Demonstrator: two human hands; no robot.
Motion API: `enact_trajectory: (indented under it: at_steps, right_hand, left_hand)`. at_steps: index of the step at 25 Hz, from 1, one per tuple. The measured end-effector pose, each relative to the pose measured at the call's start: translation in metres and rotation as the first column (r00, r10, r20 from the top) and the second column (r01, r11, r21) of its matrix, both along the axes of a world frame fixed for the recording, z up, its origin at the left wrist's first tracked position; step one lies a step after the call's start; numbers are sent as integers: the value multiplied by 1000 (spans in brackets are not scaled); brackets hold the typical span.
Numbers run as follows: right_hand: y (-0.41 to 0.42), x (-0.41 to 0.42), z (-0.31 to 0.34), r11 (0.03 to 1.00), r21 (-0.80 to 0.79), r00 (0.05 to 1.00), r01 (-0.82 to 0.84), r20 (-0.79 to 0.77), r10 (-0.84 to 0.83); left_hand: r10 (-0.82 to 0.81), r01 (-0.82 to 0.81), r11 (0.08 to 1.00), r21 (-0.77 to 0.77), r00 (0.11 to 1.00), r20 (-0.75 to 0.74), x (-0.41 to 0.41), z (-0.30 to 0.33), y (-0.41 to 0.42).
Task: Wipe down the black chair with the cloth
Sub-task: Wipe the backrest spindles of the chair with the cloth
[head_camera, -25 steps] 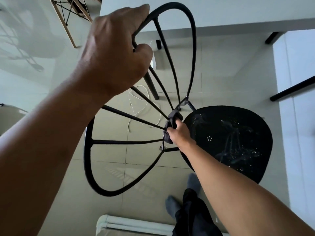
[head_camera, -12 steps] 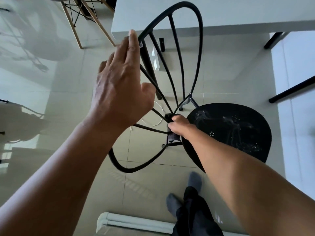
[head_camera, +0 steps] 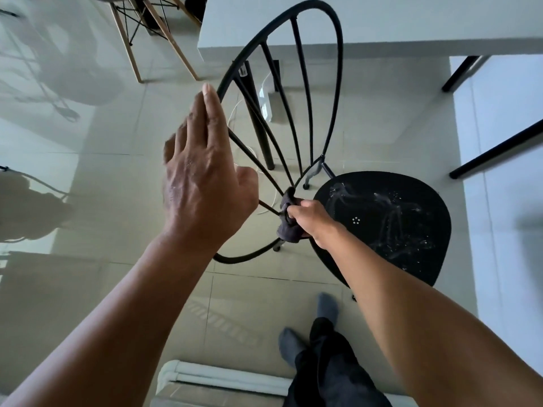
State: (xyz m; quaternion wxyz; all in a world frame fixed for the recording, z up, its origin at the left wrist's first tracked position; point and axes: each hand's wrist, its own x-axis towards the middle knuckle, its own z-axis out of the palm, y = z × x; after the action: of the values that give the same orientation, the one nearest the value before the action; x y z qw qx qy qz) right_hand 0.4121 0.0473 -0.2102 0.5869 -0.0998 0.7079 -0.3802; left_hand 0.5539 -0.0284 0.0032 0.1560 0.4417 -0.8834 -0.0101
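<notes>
With your left hand (head_camera: pixel 205 183) spread open beside the backrest and your right hand (head_camera: pixel 308 220) gripping the cloth (head_camera: pixel 286 227) at the spindle bases, the black chair (head_camera: pixel 390 224) could tip unsteadied.

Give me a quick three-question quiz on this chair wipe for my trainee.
1. True or false: the left hand grips the chair.
2. Which hand holds the cloth? A left, B right.
3. Fill in: wet streaks show on the chair's ____.

Key: 1 false, its fingers are spread open beside the backrest hoop. 2 B, the right hand, at the base of the spokes. 3 seat.
</notes>
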Motion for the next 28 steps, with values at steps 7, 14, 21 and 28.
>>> enact_trajectory:
  at_steps: [7, 14, 21, 28]
  right_hand:
    - [38, 35, 29, 956, -255, 987, 145, 104, -122]
    - [58, 70, 49, 907, -353, 971, -230, -26, 236]
    - [61, 33, 44, 692, -380, 789, -614, -293, 540]
    - [28, 1, -43, 623, 126, 495, -772, -495, 714]
  left_hand:
    - [84, -86, 995, -58, 996, -26, 12, -14, 26]
    - [188, -203, 963, -178, 977, -100, 13, -27, 38]
    - [366, -413, 889, -198, 900, -235, 1, -39, 63]
    - [433, -524, 794, -307, 843, -319, -4, -54, 63]
